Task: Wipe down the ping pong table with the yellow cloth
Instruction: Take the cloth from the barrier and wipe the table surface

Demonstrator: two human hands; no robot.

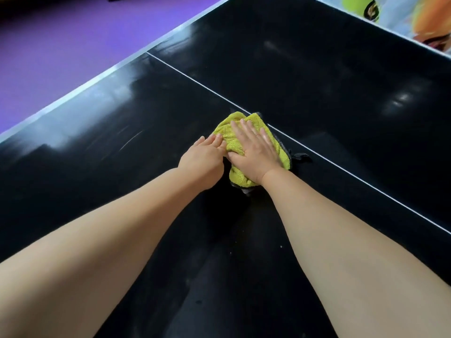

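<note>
Yellow cloth (228, 135), lying near-to-far on the tabletop (317, 84), is pressed beneath the flat right hand (255, 154) and touched at its left edge by the flat left hand (203, 159).

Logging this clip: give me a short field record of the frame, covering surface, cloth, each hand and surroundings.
surface: black ping pong table, glossy, crossed by a white line
cloth: yellow cloth, bunched, grey underside showing at its edges, far edge at the white line
right: right hand flat on top of the cloth, fingers straight, pressing
left: left hand, fingertips touching the cloth's left side
surroundings: purple floor beyond the table edge
</note>
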